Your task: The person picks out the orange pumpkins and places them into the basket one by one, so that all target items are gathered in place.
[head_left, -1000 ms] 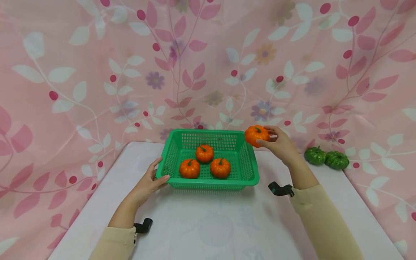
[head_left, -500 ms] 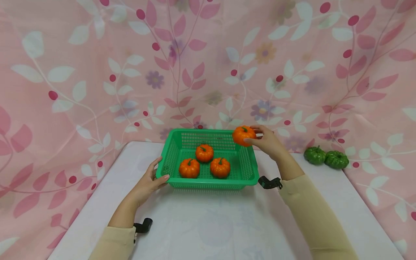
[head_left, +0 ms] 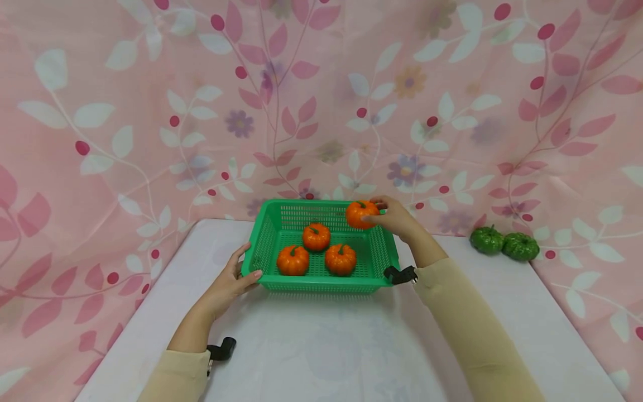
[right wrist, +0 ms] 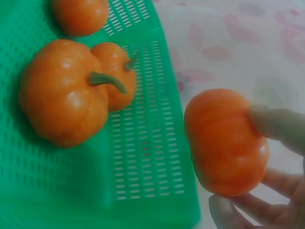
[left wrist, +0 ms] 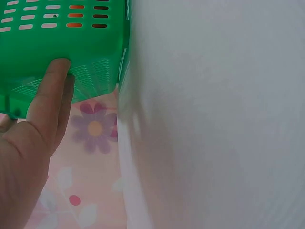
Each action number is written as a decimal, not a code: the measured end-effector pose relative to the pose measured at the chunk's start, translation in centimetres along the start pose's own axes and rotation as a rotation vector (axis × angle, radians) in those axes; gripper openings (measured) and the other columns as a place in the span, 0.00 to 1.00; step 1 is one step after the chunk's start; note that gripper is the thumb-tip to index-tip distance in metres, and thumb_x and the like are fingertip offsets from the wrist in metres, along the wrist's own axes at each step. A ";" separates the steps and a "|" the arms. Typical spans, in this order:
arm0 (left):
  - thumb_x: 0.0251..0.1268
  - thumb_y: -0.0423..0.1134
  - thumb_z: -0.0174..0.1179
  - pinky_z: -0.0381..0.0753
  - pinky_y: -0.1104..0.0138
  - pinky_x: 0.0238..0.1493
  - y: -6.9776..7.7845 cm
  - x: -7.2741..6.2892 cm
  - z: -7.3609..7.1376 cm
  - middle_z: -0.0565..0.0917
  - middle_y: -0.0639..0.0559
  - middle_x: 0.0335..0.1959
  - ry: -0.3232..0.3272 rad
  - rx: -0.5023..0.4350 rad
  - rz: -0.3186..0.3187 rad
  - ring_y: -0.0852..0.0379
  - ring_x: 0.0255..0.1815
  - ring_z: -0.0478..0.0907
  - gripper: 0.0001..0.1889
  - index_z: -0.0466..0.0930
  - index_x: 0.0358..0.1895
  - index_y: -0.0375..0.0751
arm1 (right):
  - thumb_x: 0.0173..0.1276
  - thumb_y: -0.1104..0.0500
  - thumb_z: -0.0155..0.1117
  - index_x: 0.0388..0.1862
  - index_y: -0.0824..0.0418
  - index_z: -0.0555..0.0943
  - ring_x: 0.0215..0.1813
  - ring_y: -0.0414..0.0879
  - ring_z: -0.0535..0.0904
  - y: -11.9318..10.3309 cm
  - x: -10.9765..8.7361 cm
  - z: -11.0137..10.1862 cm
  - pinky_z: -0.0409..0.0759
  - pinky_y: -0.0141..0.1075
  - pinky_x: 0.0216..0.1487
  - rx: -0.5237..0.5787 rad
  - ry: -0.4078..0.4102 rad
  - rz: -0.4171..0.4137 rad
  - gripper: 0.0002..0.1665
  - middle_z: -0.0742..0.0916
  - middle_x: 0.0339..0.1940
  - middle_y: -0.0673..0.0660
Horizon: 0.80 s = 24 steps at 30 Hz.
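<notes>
My right hand (head_left: 397, 218) holds a small orange pumpkin (head_left: 360, 214) between thumb and fingers, above the back right part of a green plastic basket (head_left: 321, 282). In the right wrist view this held pumpkin (right wrist: 226, 143) has its stem out of sight. Inside the basket sit three more orange pumpkins with green stems: a rear one (head_left: 316, 237), a front left one (head_left: 293, 261) and a front right one (head_left: 340, 260). At the basket's left end, my left hand (head_left: 228, 285) grips the front corner, thumb at the front rim; in the left wrist view, fingers (left wrist: 47, 98) touch the green wall.
Two green pumpkins (head_left: 504, 244) lie side by side at the table's back right edge. A white cloth covers the table (head_left: 321, 346). Behind it hangs a pink floral curtain (head_left: 321, 111). Each wrist carries a small black camera (head_left: 400, 274).
My right hand has carried the orange pumpkin leftward, from beside the basket's right rim to above its inside, and slightly lower. My left hand and the basket have stayed put.
</notes>
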<state>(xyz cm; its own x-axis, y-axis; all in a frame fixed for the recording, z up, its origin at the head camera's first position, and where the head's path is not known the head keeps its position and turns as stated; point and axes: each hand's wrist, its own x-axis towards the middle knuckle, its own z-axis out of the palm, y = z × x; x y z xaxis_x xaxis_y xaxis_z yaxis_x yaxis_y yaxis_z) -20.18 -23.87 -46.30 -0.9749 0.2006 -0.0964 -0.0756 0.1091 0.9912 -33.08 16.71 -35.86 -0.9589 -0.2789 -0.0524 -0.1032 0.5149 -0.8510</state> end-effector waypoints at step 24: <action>0.72 0.41 0.63 0.73 0.52 0.65 0.2 -0.2 0.1 0.51 0.34 0.78 0.003 0.008 -0.003 0.43 0.65 0.72 0.49 0.34 0.82 0.60 | 0.68 0.57 0.69 0.74 0.68 0.64 0.70 0.64 0.68 1.1 3.0 3.1 0.70 0.54 0.68 -0.124 -0.088 0.034 0.41 0.70 0.71 0.71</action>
<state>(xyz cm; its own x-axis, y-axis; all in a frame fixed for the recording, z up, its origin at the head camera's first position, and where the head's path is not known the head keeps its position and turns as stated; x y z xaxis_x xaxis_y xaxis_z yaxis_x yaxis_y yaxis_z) -20.02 -23.78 -46.10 -0.9753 0.1972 -0.0994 -0.0772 0.1174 0.9901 -35.28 13.93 -38.51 -0.9361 -0.3266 -0.1307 -0.1079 0.6203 -0.7769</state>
